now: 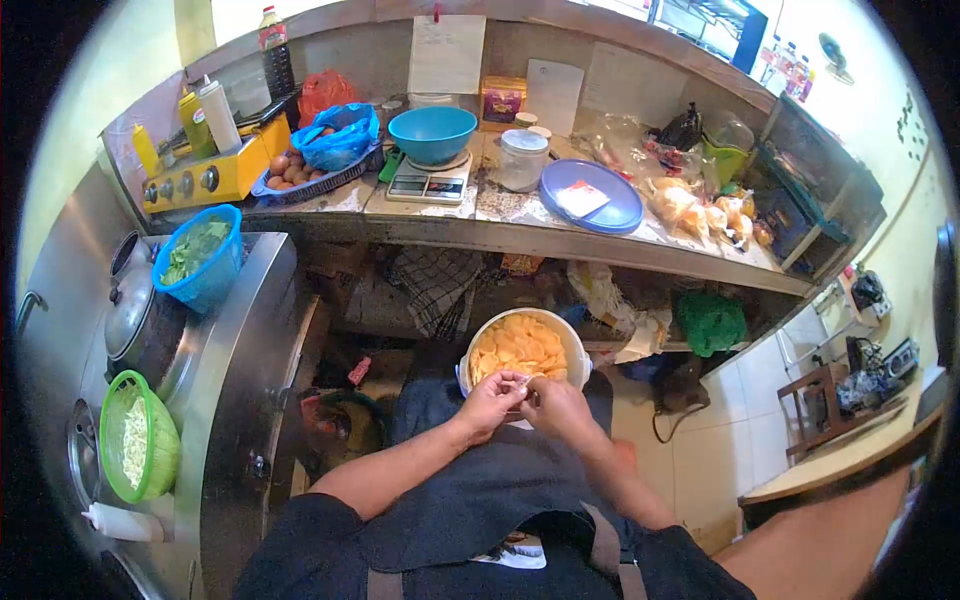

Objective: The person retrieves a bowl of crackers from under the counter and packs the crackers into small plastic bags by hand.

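Two bare hands meet over the near rim of a white bucket (580,362), at its six o'clock. The bucket holds a heap of thin orange-yellow slices (518,343) and appears to sit at the person's lap, between the knees. That perch looks like the weak point: a shift of the legs or a forearm pressing on the rim could tilt the bucket and spill slices towards the floor. With the fingers working right at the edge, any small scrap they pinch could also drop among the slices or down the outside, since nothing there would catch it. The left hand (486,408) has its fingers narrow, thumb drawn against forefinger; whether a scrap sits in the pinch is too small to tell. The right hand (560,406) is curled beside it, tips close to the left's, but its back hides how far its fingers are open and what they hold. From the bucket, a blue bowl (433,136) on a scale (428,183) stands at eleven o'clock on the tabletop (500,212), and a blue lid (560,190) lies near one o'clock.
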A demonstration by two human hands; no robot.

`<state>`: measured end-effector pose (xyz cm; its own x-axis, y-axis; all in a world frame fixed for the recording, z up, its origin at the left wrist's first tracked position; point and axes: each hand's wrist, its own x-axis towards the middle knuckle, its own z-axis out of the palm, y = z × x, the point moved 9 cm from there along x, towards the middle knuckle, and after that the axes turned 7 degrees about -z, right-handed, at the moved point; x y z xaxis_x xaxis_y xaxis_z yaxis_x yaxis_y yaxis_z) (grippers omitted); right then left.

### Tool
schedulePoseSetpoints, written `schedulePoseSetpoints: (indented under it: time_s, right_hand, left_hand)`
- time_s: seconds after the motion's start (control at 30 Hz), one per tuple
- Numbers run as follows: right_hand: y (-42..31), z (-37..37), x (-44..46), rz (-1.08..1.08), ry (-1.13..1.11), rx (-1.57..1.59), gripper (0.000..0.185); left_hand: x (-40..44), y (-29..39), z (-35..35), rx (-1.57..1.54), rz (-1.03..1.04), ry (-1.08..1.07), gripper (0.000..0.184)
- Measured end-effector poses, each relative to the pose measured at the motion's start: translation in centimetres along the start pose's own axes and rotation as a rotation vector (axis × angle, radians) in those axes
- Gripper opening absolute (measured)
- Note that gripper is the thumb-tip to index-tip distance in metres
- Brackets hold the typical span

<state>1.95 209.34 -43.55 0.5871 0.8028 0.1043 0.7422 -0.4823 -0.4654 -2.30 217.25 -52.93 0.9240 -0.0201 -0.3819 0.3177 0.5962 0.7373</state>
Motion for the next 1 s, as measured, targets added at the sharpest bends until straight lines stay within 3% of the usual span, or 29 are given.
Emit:
schedulePoseSetpoints:
  time_s: [0.07,0.27,0.37,0.57,0.6,0.67,0.7,0.8,0.83,0.93,1.0]
  right_hand:
    - [-0.3,-0.8,-0.2,-0.055,0.061,0.054,0.022]
    - [0.6,-0.4,-0.4,0.066,0.164,0.382,0.017]
    - [1.1,0.1,-0.4,-0.004,0.285,0.191,0.018]
    - [3.5,1.4,0.8,0.035,0.113,0.548,0.026]
    - [4.7,1.2,0.9,0.057,0.164,0.539,0.027]
    - [7.2,0.8,1.3,0.097,0.265,0.517,0.028]
    - [7.9,1.3,1.7,0.118,0.151,0.339,0.041]
    - [8.5,6.3,1.7,-0.047,-0.041,-0.189,0.051]
    - [9.8,9.3,1.5,0.026,-0.271,-0.276,0.056]
    - [7.9,10.7,0.6,0.068,-0.410,-0.368,0.048]
    - [8.7,11.9,1.1,0.070,-0.310,-0.300,0.032]
  left_hand:
    - [0.0,-0.1,-0.4,-0.022,-0.016,0.028,0.021]
    - [-1.1,1.0,1.2,-0.147,-0.040,-0.048,0.024]
    - [-0.5,0.2,0.9,-0.157,-0.047,-0.071,0.026]
    - [-0.5,1.3,-1.1,-0.122,0.013,0.080,0.024]
    - [-0.6,1.4,-1.2,-0.142,0.013,0.107,0.024]
    - [-0.2,1.9,-2.3,-0.124,0.127,0.198,0.026]
    - [-0.4,2.5,-2.5,-0.103,0.198,0.239,0.027]
    - [0.0,3.2,-3.7,0.025,0.337,0.363,0.029]
    - [0.2,3.1,-4.1,0.077,0.354,0.377,0.028]
    - [0.2,3.4,-4.8,0.137,0.352,0.408,0.025]
    - [0.1,3.1,-5.0,0.069,0.320,0.388,0.022]
